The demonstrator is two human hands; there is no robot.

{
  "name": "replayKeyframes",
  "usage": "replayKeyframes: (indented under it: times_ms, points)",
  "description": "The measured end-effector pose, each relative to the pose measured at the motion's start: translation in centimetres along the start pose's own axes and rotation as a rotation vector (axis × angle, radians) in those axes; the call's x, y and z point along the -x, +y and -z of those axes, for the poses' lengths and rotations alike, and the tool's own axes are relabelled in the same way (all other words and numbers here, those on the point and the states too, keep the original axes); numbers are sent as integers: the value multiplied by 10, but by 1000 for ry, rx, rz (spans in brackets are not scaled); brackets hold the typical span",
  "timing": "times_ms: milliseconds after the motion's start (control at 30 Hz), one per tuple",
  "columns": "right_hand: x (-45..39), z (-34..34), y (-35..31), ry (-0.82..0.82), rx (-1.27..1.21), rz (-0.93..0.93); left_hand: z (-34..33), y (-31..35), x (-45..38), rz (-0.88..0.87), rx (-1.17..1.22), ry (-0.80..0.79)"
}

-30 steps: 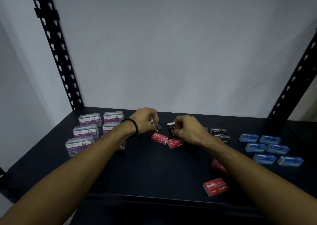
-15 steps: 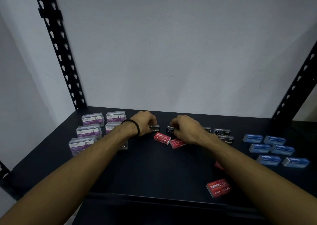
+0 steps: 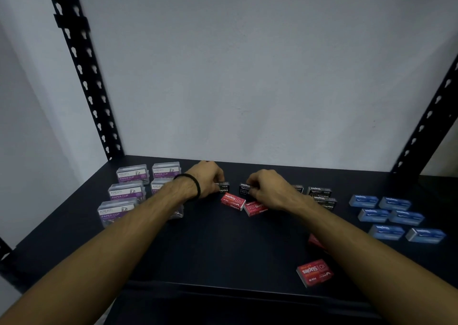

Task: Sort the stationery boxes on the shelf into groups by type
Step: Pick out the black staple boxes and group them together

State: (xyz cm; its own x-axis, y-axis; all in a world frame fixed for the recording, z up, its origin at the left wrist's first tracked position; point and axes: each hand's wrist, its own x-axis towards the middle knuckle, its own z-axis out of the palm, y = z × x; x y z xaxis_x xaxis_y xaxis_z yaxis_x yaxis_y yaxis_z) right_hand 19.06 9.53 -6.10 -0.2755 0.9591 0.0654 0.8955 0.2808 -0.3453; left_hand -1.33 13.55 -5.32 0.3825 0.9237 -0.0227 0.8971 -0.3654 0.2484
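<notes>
On the black shelf (image 3: 223,250) my left hand (image 3: 205,179) holds a black staples box (image 3: 223,187) that sits on the shelf. My right hand (image 3: 269,188) holds a second black staples box (image 3: 244,189) beside it. Two red staples boxes (image 3: 233,201) (image 3: 255,208) lie just in front of my hands. More black staples boxes (image 3: 319,192) sit to the right of my right hand. Another red staples box (image 3: 314,272) lies near the front edge, and one more red box (image 3: 314,241) is partly hidden by my right forearm.
Several clear paper clip boxes with purple labels (image 3: 126,193) are grouped at the left. Several blue boxes (image 3: 394,216) are grouped at the right. Black perforated uprights (image 3: 81,71) (image 3: 426,116) stand at the rear corners, with a white wall behind.
Both hands lowered the black staples boxes they held tilted in the air down onto the shelf, behind the two red boxes. The camera tilted slightly.
</notes>
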Motion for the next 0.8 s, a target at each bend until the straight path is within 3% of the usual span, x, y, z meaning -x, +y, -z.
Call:
replayKeyframes:
  times_ms: [300,800]
  points:
    - [14,21,6,91,-49,-18,11,12,9,-30,47,87]
    - [94,72,57,132,-15,-137,-1,104,19,-222,160,110]
